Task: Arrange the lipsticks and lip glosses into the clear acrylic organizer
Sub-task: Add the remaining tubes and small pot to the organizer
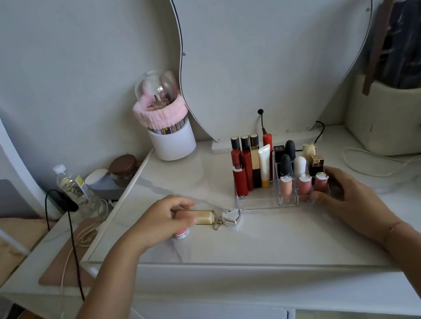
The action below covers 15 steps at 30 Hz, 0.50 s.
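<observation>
Mostly full organizer (259,200) of upright lipsticks (247,166), right hand (351,195) around it; left hand (158,221) around yellow gloss (204,216).

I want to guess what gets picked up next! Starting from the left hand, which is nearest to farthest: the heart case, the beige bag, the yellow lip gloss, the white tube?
1. yellow lip gloss: right under the left hand.
2. heart case: just right of the gloss.
3. white tube: farther right, standing in the clear organizer.
4. beige bag: far right, at the back.
</observation>
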Motion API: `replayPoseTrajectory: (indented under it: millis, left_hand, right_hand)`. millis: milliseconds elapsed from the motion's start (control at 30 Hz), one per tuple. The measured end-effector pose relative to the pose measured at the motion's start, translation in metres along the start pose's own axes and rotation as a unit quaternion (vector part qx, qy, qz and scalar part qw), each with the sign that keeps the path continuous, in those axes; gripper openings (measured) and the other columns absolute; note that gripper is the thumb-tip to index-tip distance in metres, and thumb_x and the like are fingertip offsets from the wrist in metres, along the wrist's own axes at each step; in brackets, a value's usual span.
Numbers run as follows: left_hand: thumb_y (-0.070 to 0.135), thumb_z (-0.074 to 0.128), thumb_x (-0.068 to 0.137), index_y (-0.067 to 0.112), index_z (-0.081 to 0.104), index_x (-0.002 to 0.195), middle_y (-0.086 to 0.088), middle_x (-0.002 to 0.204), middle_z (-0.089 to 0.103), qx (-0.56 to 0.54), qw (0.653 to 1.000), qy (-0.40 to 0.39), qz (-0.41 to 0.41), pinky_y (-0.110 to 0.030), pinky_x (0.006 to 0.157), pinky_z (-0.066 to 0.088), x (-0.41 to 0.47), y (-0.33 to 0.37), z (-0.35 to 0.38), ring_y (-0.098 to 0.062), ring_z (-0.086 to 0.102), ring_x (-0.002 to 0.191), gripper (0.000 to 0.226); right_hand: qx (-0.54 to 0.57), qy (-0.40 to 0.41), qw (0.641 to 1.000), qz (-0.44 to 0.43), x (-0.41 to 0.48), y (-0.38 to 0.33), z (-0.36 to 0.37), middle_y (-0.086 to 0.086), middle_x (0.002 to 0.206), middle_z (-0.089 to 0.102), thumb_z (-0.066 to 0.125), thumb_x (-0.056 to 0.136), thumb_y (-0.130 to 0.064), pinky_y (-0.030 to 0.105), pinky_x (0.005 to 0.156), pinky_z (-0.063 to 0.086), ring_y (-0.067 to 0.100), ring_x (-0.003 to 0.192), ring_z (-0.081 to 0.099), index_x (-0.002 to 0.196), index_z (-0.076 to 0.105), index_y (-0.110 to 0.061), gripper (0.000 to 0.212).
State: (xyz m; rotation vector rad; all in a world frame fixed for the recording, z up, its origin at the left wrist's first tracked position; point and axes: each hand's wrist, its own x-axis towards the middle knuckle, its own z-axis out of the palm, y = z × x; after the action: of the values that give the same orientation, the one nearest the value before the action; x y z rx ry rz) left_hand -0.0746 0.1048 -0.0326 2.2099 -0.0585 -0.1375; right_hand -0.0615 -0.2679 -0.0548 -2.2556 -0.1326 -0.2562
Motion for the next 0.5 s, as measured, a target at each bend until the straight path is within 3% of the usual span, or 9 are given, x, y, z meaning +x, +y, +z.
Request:
replayPoseTrajectory:
  millis: [133,300,400,500]
  left_hand:
    - [0.014,0.073,0.071,0.032,0.067,0.090,0.012,0.101,0.056,0.064,0.997,0.034,0.038,-0.014,0.063,0.046,0.004,0.002,0.012,0.005,0.059,0.077,0.026]
    - [0.017,0.077,0.070,0.034,0.067,0.084,0.010,0.092,0.064,0.069,0.995,0.056,0.040,-0.023,0.068,0.048,0.009,0.004,0.014,-0.007,0.062,0.079,0.024]
    - [0.018,0.080,0.070,0.033,0.068,0.083,0.012,0.079,0.069,0.049,0.993,0.089,0.066,-0.014,0.064,0.043,0.014,0.015,0.015,0.000,0.059,0.069,0.024]
    - [0.020,0.082,0.067,0.033,0.065,0.081,0.011,0.076,0.068,0.014,0.982,0.172,0.081,-0.008,0.058,0.042,0.019,0.032,0.014,0.004,0.058,0.062,0.026]
  right_hand:
    - [-0.007,0.001,1.000,0.008,0.000,0.000,0.000,0.004,0.122,0.060,0.068,0.081,-0.030,0.028,0.086,0.039,0.019,0.108,0.056,0.135,0.042,-0.021,0.061]
    - [-0.001,-0.003,1.000,-0.001,-0.001,-0.001,-0.001,0.001,0.116,0.062,0.067,0.082,-0.029,0.029,0.084,0.041,0.019,0.104,0.058,0.133,0.045,-0.023,0.056]
    - [0.002,-0.004,1.000,-0.002,-0.001,-0.002,-0.001,0.000,0.115,0.063,0.067,0.082,-0.029,0.030,0.085,0.042,0.018,0.103,0.058,0.131,0.046,-0.024,0.054]
    - [0.002,-0.001,1.000,-0.001,-0.001,-0.002,-0.001,0.001,0.117,0.062,0.067,0.082,-0.028,0.029,0.085,0.041,0.018,0.104,0.057,0.132,0.045,-0.022,0.056]
